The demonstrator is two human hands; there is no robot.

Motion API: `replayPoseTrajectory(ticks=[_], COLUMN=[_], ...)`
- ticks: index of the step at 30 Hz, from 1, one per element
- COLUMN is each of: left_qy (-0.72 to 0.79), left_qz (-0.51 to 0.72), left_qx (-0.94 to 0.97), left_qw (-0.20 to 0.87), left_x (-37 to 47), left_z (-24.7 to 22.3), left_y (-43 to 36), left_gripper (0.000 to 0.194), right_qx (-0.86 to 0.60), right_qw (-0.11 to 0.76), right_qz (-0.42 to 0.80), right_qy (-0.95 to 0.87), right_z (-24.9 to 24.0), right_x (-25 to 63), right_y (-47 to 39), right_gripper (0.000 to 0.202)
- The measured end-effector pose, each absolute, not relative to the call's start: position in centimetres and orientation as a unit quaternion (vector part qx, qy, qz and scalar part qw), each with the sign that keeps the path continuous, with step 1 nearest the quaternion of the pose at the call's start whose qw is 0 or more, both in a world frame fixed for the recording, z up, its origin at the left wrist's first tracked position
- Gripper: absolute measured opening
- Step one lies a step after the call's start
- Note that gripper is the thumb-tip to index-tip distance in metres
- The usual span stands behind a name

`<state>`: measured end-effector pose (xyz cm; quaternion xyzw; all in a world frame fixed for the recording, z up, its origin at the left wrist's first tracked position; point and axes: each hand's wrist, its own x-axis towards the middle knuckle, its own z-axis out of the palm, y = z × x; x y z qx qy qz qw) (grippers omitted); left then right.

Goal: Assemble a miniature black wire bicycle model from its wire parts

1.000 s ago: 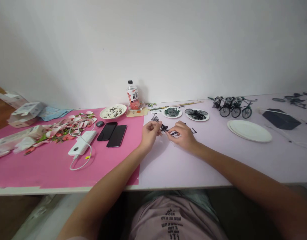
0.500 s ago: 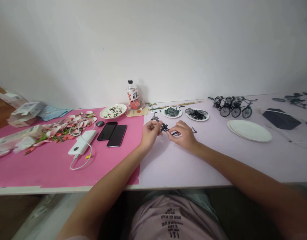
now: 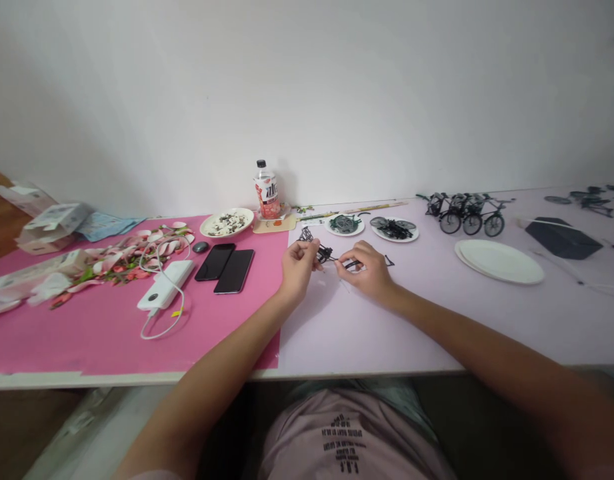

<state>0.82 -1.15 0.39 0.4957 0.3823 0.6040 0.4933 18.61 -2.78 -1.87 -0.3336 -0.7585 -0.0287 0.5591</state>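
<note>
My left hand (image 3: 300,265) is closed on a small black plastic part (image 3: 325,253), which sticks out between its fingertips toward the right. My right hand (image 3: 364,268) is pinched at the right end of that part; what exactly lies between its thumb and finger is too small to make out. Behind my left hand a dark lattice piece (image 3: 307,234) shows. A thin black piece (image 3: 389,261) pokes out beside the knuckles of my right hand. Just beyond my hands, one small white plate (image 3: 331,230) holds dark green parts, and another (image 3: 411,238) holds black parts and wheels.
Assembled miniature bicycles (image 3: 471,217) stand at the back right, behind stacked white plates (image 3: 501,261). To the left are two phones (image 3: 234,271), a power bank (image 3: 165,285) with a cable, a bowl (image 3: 227,223), a bottle (image 3: 267,193) and scattered petals (image 3: 131,257).
The black part has turned slightly in my left hand's fingers, and more of the lattice piece shows behind that hand. My right hand has barely moved.
</note>
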Motion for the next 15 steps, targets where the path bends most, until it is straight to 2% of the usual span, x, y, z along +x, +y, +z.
replayPoseTrajectory(ticks=[15], left_qy=[0.37], left_qz=[0.597], left_qx=[0.507], left_qw=[0.5], left_x=[1.1], left_z=[0.63], left_y=[-1.54], left_gripper=[0.051], right_qx=[-0.305], right_qw=[0.564], right_qz=[-0.062], right_qy=[-0.765], right_z=[-1.57], right_x=[18.59], right_y=[-2.86], right_gripper=[0.011])
